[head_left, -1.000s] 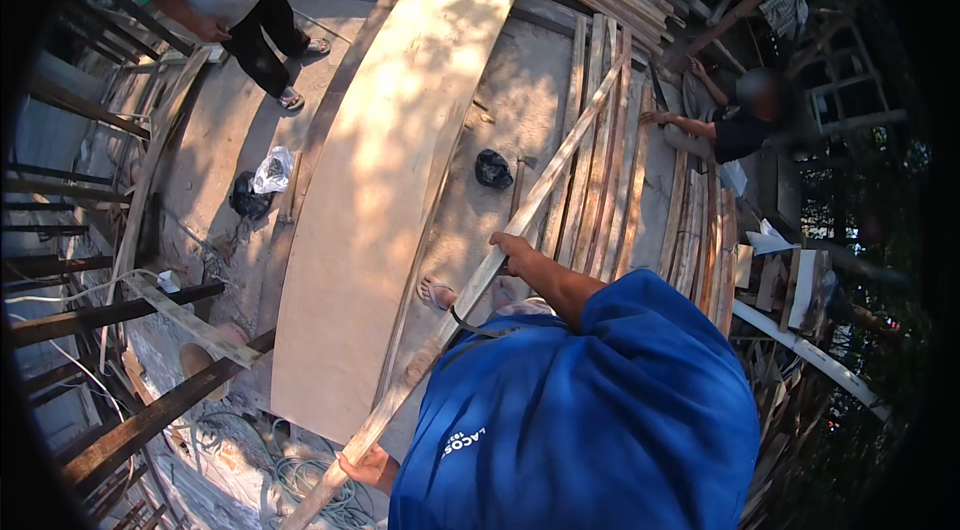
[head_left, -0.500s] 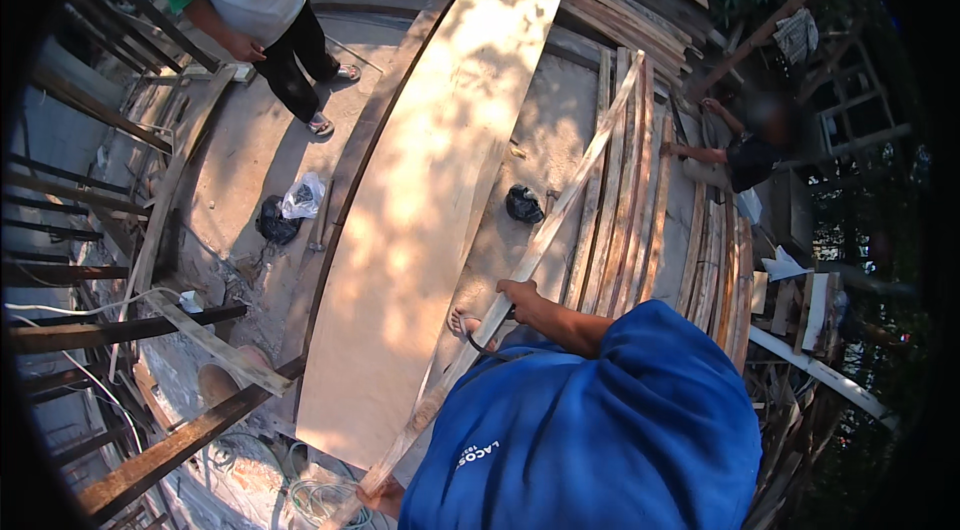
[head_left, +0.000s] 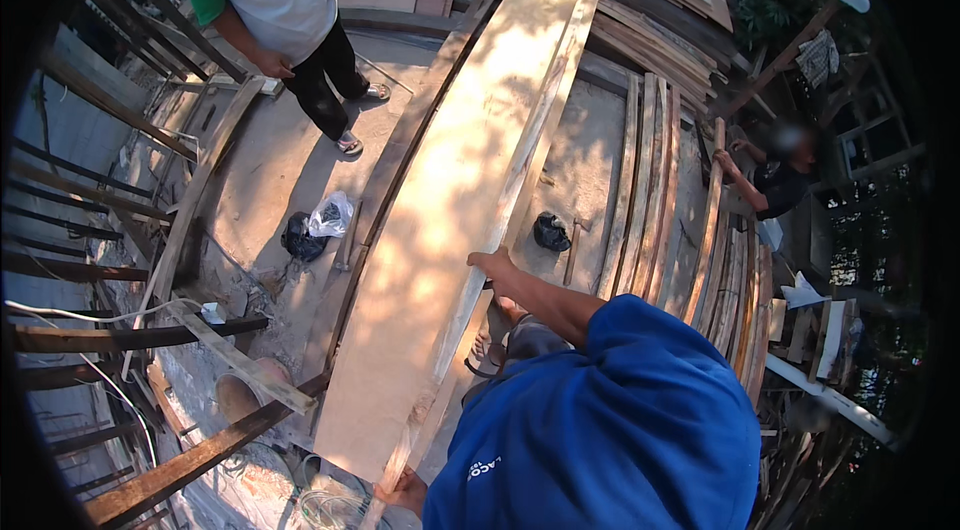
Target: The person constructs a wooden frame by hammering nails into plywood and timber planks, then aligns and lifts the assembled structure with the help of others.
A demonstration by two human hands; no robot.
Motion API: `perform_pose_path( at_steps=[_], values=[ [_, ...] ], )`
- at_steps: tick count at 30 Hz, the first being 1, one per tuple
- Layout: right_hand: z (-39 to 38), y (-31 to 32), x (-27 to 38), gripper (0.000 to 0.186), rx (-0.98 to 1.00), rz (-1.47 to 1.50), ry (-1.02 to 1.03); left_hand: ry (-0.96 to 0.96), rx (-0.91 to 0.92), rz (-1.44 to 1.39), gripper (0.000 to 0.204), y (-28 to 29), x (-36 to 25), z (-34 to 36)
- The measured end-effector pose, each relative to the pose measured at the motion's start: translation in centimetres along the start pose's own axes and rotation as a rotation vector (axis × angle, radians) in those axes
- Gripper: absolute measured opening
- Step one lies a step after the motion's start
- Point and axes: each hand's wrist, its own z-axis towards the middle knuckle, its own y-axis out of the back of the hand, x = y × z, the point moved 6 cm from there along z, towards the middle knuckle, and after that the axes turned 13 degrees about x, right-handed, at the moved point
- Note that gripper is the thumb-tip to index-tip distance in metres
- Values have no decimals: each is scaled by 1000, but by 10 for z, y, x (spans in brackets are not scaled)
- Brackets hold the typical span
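Note:
A long, narrow wooden plank (head_left: 500,208) runs lengthwise over a wide plywood sheet (head_left: 430,170). My right hand (head_left: 490,267) is closed around the plank near its middle, the bare forearm reaching in from a blue sleeve. Low in the picture, my left hand (head_left: 402,492) grips the plank's near end, partly hidden by my blue shirt. The plank's far end lies along the right side of the sheet; whether it rests on the wood there I cannot tell.
A person in a white shirt with green sleeves (head_left: 260,0) stands at the far left. At right another person (head_left: 780,175) holds a timber strip (head_left: 712,220) beside stacked planks (head_left: 650,190). Black bags (head_left: 550,232) and a hammer (head_left: 577,250) lie on the ground. Dark beams (head_left: 200,455) jut in at left.
The plank has moved left in my hands, from over the gap beside the sheet to over the sheet's right side. The person at right has raised a timber strip off the stack.

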Motion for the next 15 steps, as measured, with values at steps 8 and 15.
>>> perform_pose_path(
  at_steps=[8,15],
  values=[
    [70,-25,54,72,77,-1,75,-94,-110,-189,59,-64,43,8],
    [117,-23,78,69,-22,-76,-74,-131,-188,-185,54,-117,69,56]
  ],
)
